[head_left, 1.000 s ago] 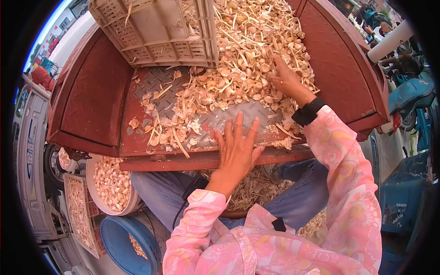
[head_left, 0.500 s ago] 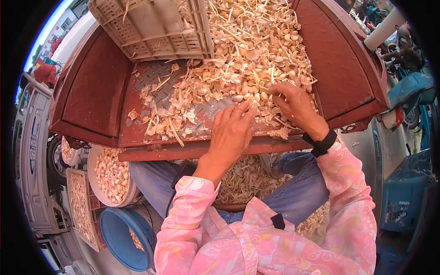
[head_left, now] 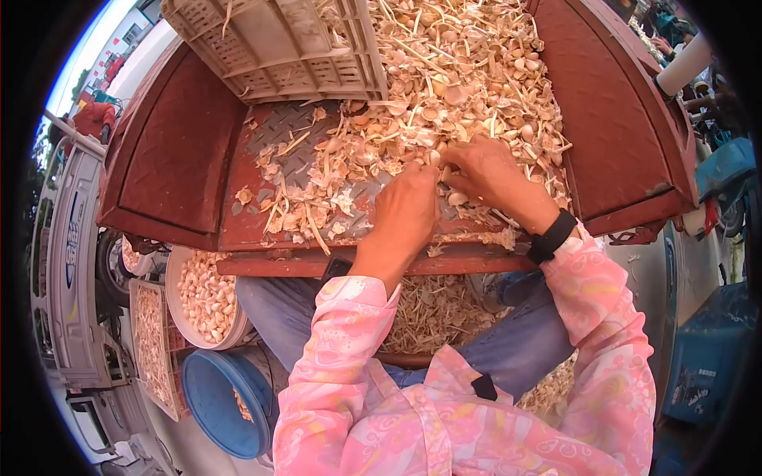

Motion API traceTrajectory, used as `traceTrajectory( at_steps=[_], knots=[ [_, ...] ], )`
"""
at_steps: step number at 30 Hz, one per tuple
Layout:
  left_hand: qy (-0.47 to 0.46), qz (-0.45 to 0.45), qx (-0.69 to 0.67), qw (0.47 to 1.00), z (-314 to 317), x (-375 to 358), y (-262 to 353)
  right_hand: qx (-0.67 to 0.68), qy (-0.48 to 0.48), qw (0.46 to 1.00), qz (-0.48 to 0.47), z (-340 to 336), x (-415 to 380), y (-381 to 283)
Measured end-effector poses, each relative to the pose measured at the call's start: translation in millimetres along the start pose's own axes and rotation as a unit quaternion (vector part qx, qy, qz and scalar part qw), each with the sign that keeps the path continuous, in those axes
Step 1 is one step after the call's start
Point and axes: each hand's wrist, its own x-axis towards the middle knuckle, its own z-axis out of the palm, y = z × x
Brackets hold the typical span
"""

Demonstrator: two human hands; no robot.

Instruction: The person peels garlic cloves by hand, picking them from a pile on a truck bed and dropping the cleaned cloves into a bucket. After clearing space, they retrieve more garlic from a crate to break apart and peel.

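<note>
A heap of garlic cloves mixed with dry skins and stalks [head_left: 468, 79] covers the back and right of the red metal truck bed. At its near edge, my left hand [head_left: 406, 208] has its fingers curled inward, with pale garlic cloves [head_left: 434, 157] showing at the fingertips. My right hand [head_left: 492, 176] meets it from the other side, fingers bent down around cloves. The two hands nearly touch, and their palms hide most of what they hold. Loose cloves [head_left: 456, 198] lie just below the right fingers.
A slatted plastic crate [head_left: 278, 47] stands tilted at the back left of the bed. Red side panels [head_left: 171, 151] flank the bed. Down left are a white bucket of cloves [head_left: 208, 301], a blue bucket [head_left: 226, 404] and a crate of garlic scraps [head_left: 155, 341].
Both hands have come together over the cloves between them; the left fingers went from spread to curled. The view has shifted slightly, moving the bed rightward.
</note>
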Motion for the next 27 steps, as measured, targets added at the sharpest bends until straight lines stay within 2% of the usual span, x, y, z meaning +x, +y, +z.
traceTrajectory(
  at_steps=[3,4,6,7,8,11,12,13,16,19,20,22,24,25,27],
  knots=[
    [-0.033,-0.039,0.034,0.998,4.0,-3.7,-5.8,-0.025,0.018,0.999,-0.031,8.2,3.1,-3.2],
    [-0.006,-0.04,0.025,0.999,2.9,-6.7,-6.8,-0.032,0.034,0.998,-0.046,10.6,3.5,-4.6],
    [0.05,-0.04,0.006,0.998,-1.3,-13.6,-7.1,0.038,0.042,0.998,-0.037,4.7,2.8,-7.8],
    [0.063,-0.059,-0.077,0.993,-1.9,-15.7,-7.8,0.072,0.046,0.996,-0.035,-0.2,4.1,-10.3],
    [0.077,-0.077,-0.159,0.981,-1.5,-18.0,-8.0,0.16,0.045,0.986,0.014,-3.0,3.5,-16.1],
    [0.093,-0.15,-0.415,0.893,-0.8,-24.5,-1.6,0.4,0.008,0.906,0.136,-6.2,-5.4,-33.2],
    [0.107,-0.166,-0.485,0.852,3.4,-27.4,-0.9,0.441,0.043,0.888,0.128,-2.4,-9.2,-40.9],
    [0.12,-0.18,-0.553,0.804,5.9,-31.3,0.2,0.395,0.046,0.911,0.107,-4.2,-13.0,-45.5],
    [0.12,-0.229,-0.619,0.741,9.1,-45.5,8.4,0.272,0.032,0.961,0.049,-12.1,-25.8,-52.9],
    [0.093,-0.146,-0.529,0.831,14.3,-63.7,10.6,0.333,0.027,0.937,0.104,-23.2,-42.5,-65.6],
    [0.107,-0.089,-0.472,0.87,24.7,-69.5,7.8,0.333,0.026,0.938,0.09,-23.2,-45.6,-62.5],
    [0.106,-0.072,-0.441,0.889,23.0,-76.3,18.6,0.34,0.023,0.938,0.059,-16.5,-53.1,-58.6],
    [0.092,-0.051,-0.428,0.898,26.0,-79.4,20.1,0.235,0.026,0.971,0.017,-17.6,-59.5,-58.1],
    [0.079,-0.045,-0.456,0.885,28.2,-81.1,20.4,0.182,0.026,0.983,-0.005,-18.1,-62.4,-58.1],
    [0.056,-0.033,-0.508,0.859,28.8,-82.9,23.2,0.238,0.018,0.971,0.017,-18.6,-66.7,-56.2]
  ],
)
